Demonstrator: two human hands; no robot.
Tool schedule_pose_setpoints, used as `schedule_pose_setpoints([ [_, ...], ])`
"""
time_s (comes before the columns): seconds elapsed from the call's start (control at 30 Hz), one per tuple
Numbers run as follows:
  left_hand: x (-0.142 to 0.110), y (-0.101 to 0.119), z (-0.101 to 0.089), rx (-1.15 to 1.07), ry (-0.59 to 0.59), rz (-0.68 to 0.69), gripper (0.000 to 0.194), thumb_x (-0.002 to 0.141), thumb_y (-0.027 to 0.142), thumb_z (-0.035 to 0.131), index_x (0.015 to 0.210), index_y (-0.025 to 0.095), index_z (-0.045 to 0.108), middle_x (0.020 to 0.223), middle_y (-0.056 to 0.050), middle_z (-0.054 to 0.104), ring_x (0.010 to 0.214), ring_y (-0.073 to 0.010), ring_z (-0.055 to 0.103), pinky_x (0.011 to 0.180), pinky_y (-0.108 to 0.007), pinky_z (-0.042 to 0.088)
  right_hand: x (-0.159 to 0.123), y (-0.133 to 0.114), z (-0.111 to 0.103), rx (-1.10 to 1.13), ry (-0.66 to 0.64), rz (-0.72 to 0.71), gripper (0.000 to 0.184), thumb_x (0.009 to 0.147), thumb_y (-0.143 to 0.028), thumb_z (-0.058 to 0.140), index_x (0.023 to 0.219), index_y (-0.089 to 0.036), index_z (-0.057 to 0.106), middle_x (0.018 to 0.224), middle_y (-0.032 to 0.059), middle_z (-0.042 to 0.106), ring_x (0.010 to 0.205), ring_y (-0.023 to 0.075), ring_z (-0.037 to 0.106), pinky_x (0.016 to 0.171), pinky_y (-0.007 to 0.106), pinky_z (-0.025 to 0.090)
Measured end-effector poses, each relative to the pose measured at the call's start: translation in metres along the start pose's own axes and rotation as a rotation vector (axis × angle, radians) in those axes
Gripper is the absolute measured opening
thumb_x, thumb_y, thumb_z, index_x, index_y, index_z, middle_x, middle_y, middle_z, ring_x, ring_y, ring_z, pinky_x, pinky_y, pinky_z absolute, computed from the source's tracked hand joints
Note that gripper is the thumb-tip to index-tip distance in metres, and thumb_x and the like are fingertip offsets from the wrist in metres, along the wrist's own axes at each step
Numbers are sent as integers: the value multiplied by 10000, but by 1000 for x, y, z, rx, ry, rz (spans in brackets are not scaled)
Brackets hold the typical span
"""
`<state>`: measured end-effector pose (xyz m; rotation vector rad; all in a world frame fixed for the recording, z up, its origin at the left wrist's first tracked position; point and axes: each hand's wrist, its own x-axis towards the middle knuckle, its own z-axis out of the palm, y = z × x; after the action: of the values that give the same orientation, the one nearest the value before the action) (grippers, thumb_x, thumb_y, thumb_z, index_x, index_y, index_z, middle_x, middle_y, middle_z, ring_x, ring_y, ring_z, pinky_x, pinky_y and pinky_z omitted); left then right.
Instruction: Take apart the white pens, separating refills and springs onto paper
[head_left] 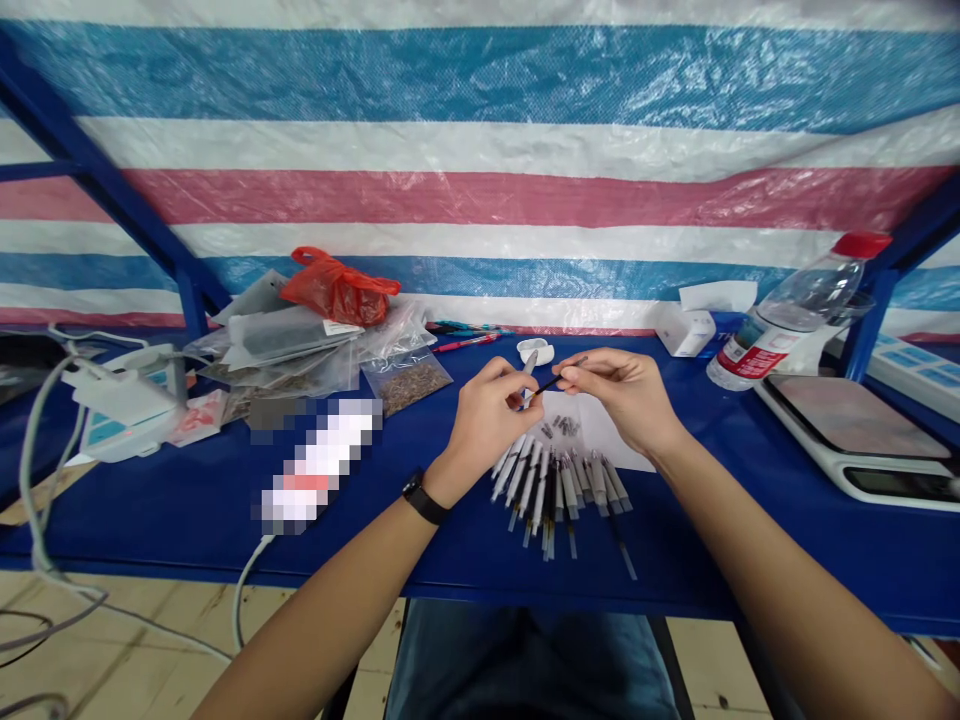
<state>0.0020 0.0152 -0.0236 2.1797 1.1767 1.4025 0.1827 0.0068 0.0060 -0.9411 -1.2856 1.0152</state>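
Between my two hands runs a thin dark pen refill (550, 384). My left hand (491, 415), with a black watch on its wrist, pinches the lower end between thumb and fingers. A pale slim part (531, 363) stands up by those fingers; whether it is held I cannot tell. My right hand (619, 392) closes its fingertips on the upper end. Just below lie several grey-white pen barrels (559, 480) in a fanned row, with clear and dark refill ends pointing toward me. Small metallic pieces (566, 427) rest on a white sheet (600, 432) under my hands.
A white open case (535, 350) stands behind my hands. Plastic bags (292, 345), a red bag (337, 290) and pens (469, 340) lie at the back left. A blurred-out device (322, 470) is left. At right are a bottle (780, 325), scale (862, 430) and box (686, 330).
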Motion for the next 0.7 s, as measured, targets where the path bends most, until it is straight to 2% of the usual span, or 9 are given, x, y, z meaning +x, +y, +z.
schedule_pose_setpoints([
  [0.17,0,2,1,-62,-14,-31,98,767,109,712,788,200,742,787,23,610,593,-81,614,628,-214,559,-2,3,5,-19,36,-48,333,626,-534,927,719,-246,789,807,38,803,664,196,728,682,373,627],
  [0.33,1,3,0,-121,-44,-52,98,766,123,759,825,200,777,810,8,676,591,-83,634,634,-222,576,-3,6,8,-64,-31,-67,341,615,-535,929,668,-243,762,708,26,764,680,203,713,696,374,616],
  [0.43,1,2,0,-202,-67,-104,133,756,156,793,874,216,801,839,-1,717,619,-95,663,651,-229,590,-2,7,7,-86,-6,-98,353,648,-568,902,726,-248,774,736,28,764,679,201,699,690,378,611],
  [0.57,3,4,0,-453,-102,-296,190,851,332,752,979,211,823,924,-47,767,671,-136,730,641,-248,600,0,7,3,-120,65,-122,394,709,-616,850,778,-239,762,707,23,738,644,183,668,653,354,581],
  [0.7,7,6,-6,-709,-82,-521,318,910,429,695,1097,198,810,1001,-85,798,731,-176,768,660,-276,621,-1,4,4,-128,-9,-95,427,724,-643,827,761,-232,716,617,0,688,557,165,630,593,337,546],
])
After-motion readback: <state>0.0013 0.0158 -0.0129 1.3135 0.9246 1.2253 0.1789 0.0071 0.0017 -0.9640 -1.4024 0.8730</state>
